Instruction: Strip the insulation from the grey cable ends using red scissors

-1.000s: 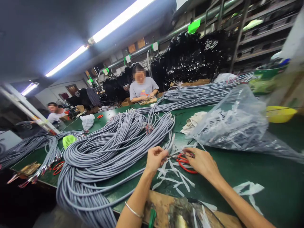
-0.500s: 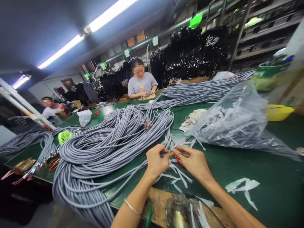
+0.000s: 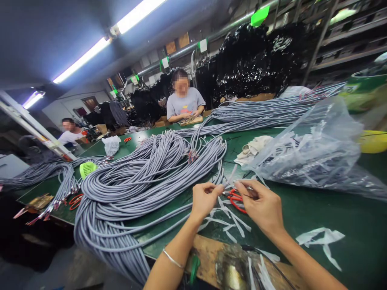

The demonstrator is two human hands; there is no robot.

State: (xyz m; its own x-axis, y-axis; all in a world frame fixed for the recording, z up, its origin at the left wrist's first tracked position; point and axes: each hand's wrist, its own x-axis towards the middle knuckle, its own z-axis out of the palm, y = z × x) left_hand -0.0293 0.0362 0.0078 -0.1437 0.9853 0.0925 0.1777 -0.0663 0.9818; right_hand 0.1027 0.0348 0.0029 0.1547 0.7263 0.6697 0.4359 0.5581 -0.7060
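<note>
My left hand (image 3: 204, 197) pinches the end of a grey cable (image 3: 169, 219) that runs from the big coil of grey cables (image 3: 142, 181) on the green table (image 3: 308, 213). My right hand (image 3: 260, 203) is closed, its fingertips at a pale strip (image 3: 230, 177) sticking up from the cable end, close to the left hand. Red-handled scissors (image 3: 237, 200) lie on the table partly under my right hand. White strips (image 3: 225, 221) are scattered below both hands.
A clear bag of strips (image 3: 314, 149) lies at right, a cloth (image 3: 252, 147) beside it, a yellow bowl (image 3: 373, 141) beyond. A worn wooden board (image 3: 211, 253) sits at the near edge. Two seated people (image 3: 184, 102) (image 3: 71, 131) work across the table. More cable bundles (image 3: 54, 181) and a green basket (image 3: 86, 168) lie at left.
My hands came together at the cable end and rose slightly off the table; the right hand shifted from the scissors to the pale strip. The view shifted a little.
</note>
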